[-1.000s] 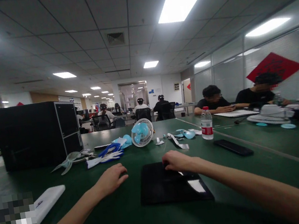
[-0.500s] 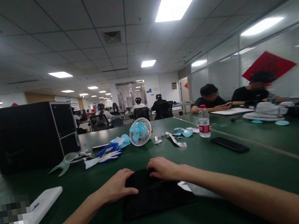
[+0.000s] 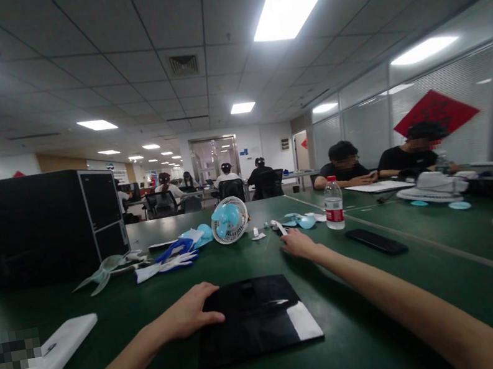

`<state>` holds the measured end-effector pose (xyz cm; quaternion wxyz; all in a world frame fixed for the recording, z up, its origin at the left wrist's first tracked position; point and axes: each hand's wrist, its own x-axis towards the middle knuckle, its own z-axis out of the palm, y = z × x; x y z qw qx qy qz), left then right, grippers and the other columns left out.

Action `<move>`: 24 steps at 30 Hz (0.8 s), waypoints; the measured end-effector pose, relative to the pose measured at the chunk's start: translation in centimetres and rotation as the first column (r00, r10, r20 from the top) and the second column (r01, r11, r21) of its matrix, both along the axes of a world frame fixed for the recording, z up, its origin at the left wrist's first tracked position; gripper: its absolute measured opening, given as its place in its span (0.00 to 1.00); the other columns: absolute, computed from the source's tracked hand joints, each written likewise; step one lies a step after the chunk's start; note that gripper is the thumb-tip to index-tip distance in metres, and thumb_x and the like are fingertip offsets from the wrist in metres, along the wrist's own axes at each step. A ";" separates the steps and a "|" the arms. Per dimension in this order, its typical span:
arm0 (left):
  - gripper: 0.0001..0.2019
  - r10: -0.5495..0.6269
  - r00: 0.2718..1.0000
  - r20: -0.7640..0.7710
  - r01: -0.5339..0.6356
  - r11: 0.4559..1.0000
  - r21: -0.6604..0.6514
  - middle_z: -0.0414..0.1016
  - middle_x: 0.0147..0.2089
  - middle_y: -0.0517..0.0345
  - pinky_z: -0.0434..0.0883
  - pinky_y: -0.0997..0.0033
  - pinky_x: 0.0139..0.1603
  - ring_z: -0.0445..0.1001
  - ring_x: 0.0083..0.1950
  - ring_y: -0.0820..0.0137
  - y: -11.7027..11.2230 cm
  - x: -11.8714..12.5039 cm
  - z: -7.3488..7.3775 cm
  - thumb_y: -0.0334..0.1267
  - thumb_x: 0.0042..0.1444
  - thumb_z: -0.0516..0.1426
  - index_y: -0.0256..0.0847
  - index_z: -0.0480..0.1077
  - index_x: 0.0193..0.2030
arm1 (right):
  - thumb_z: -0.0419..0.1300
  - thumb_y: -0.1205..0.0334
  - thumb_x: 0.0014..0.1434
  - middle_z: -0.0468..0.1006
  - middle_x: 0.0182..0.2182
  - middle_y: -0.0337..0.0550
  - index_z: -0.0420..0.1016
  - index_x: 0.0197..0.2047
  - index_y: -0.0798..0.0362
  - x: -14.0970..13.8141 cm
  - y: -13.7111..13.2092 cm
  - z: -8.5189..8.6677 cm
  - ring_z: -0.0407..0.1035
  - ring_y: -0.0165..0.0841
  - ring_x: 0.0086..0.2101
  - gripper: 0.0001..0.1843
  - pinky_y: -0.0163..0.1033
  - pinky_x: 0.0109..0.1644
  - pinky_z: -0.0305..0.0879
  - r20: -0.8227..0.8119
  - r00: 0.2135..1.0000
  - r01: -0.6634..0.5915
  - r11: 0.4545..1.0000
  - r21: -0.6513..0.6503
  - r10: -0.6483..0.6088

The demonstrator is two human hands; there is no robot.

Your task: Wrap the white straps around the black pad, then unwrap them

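A flat black pouch (image 3: 254, 318) with a white corner lies on the green table (image 3: 374, 327) right in front of me. My left hand (image 3: 187, 311) rests palm down on its left edge, fingers closed together and curled over the edge. My right hand (image 3: 298, 242) is stretched far forward, fingers extended onto a white strap-like piece (image 3: 278, 227) lying among small light-blue parts. A small white and blue desk fan (image 3: 230, 220) stands just left of that hand.
A black computer case (image 3: 46, 227) stands at the left, with blue and white gloves (image 3: 168, 257) beside it. A water bottle (image 3: 333, 203) and a dark phone (image 3: 375, 241) sit to the right, a white device (image 3: 67, 340) near left. Several people sit at tables behind.
My right hand has left the black pouch and reached forward to the white strap. The pouch now lies flatter, its white corner showing. My left hand stays on its left edge.
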<state>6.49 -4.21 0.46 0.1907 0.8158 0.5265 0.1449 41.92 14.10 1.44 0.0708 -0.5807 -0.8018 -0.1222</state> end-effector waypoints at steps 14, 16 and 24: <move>0.36 -0.027 1.000 -0.009 0.027 0.999 0.018 0.62 0.64 0.51 0.60 0.60 0.61 0.63 0.61 0.58 0.7 -0.8 -0.3 0.60 0.49 0.57 0.46 0.60 0.62 | 0.51 0.54 0.62 0.72 0.50 0.63 0.77 0.45 0.64 1.1 1.3 -1.0 0.66 0.47 0.50 0.23 0.44 0.53 0.60 0.037 0.999 0.002 0.999 -0.032 -0.001; 0.36 -0.024 1.000 -0.005 0.024 1.000 0.020 0.61 0.64 0.51 0.60 0.60 0.61 0.62 0.61 0.58 0.6 -0.9 -0.3 0.60 0.49 0.57 0.47 0.60 0.62 | 0.52 0.55 0.62 0.72 0.49 0.63 0.77 0.44 0.65 1.3 1.1 -0.6 0.66 0.47 0.49 0.21 0.44 0.53 0.60 0.035 0.999 0.006 1.000 -0.002 -0.006; 0.37 -0.015 1.000 0.004 0.015 1.000 0.008 0.61 0.64 0.53 0.59 0.61 0.62 0.62 0.62 0.59 0.2 -0.9 0.1 0.61 0.48 0.57 0.47 0.59 0.63 | 0.47 0.59 0.65 0.71 0.51 0.60 0.73 0.50 0.64 3.3 -0.5 4.2 0.64 0.42 0.52 0.21 0.41 0.57 0.55 -0.108 0.994 0.054 0.973 0.223 -0.030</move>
